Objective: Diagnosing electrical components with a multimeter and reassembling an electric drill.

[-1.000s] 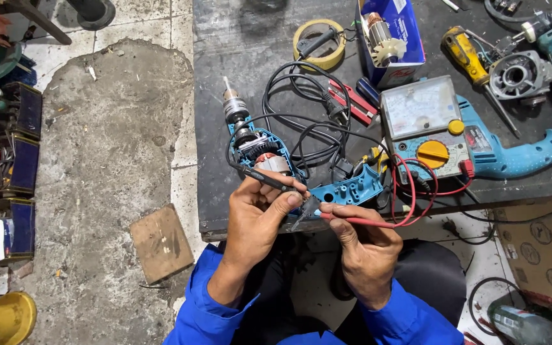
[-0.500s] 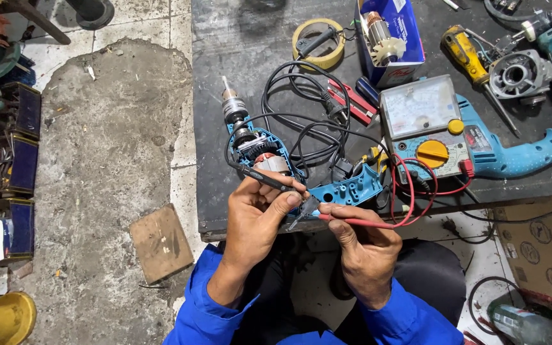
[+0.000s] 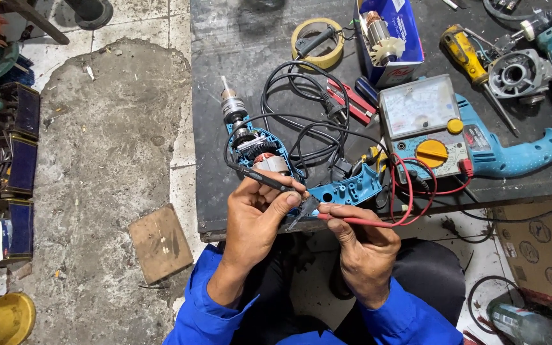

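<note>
Holding a black probe [image 3: 264, 179] pinched between thumb and forefinger, the left hand [image 3: 257, 220] curls in above the lap, its wrist bent up from a blue sleeve [image 3: 202, 313]. The right hand [image 3: 362, 246] grasps a red probe [image 3: 352, 220] in its fingertips, palm turned down, the tip aimed toward the left hand. The two tips meet just in front of both grips, at a small part too dark to make out, at the near edge of the workbench [image 3: 225, 57].

Just beyond the left hand's grip lies the opened drill [image 3: 257, 144], its blue shell parted and the motor winding bare, the chuck pointing away. A loose blue shell half [image 3: 352, 187] sits just beyond the right hand. Red leads loop from that grip to a meter [image 3: 424, 124] with a pale dial face and yellow knob, farther out and to the right. Behind the meter rests a second blue drill [image 3: 519, 153].

Well beyond both grips, a blue-and-white carton [image 3: 394, 38] stands open with a copper-wound armature inside it; a roll of yellowish tape [image 3: 317, 41] lies to its left. Right of the right hand, below the bench, stands a brown cardboard box [image 3: 541, 249] with round printed marks. Far left of the left hand, dark blue boxes [image 3: 7, 166] line the floor.
</note>
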